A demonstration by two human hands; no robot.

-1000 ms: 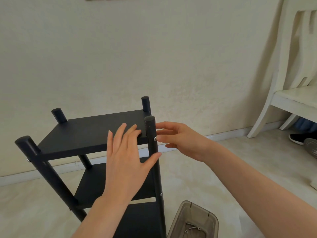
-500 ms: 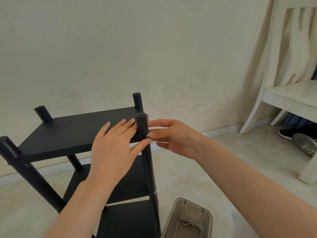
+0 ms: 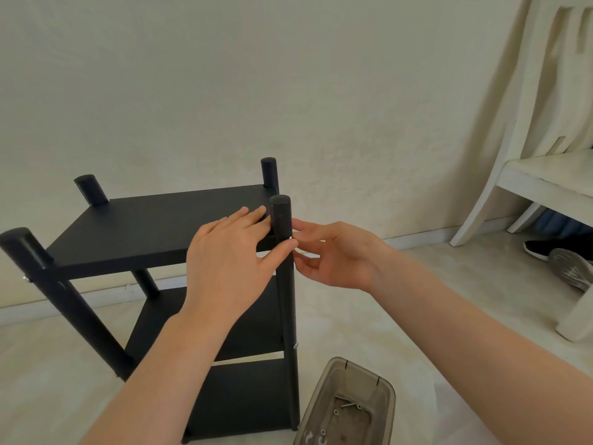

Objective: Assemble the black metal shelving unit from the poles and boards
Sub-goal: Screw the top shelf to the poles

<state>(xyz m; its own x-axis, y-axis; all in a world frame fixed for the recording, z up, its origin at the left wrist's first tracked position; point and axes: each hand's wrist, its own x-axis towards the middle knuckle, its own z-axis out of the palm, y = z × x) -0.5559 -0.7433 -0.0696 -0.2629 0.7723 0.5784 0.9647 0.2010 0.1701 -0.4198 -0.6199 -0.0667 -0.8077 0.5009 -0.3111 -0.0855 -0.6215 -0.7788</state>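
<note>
Beige floor (image 3: 369, 316) up front; smoky plastic bin (image 3: 327, 383) with a few loose screws (image 3: 348, 405) inside, well below the right fingers. Black shelving unit (image 3: 244, 396) upright just left of the bin, three boards fitted. Left hand (image 3: 227, 261): fingers straight and together, flat on top board (image 3: 144, 226), thumb against near-right pole (image 3: 281, 216). Right hand (image 3: 333, 255): thumb and forefinger pinched on small silver screw (image 3: 291, 238) at that pole's side, level with top board. White chair (image 3: 545, 178) and dark shoe (image 3: 542, 248) far right of fingers. Plain wall (image 3: 288, 75) behind.
</note>
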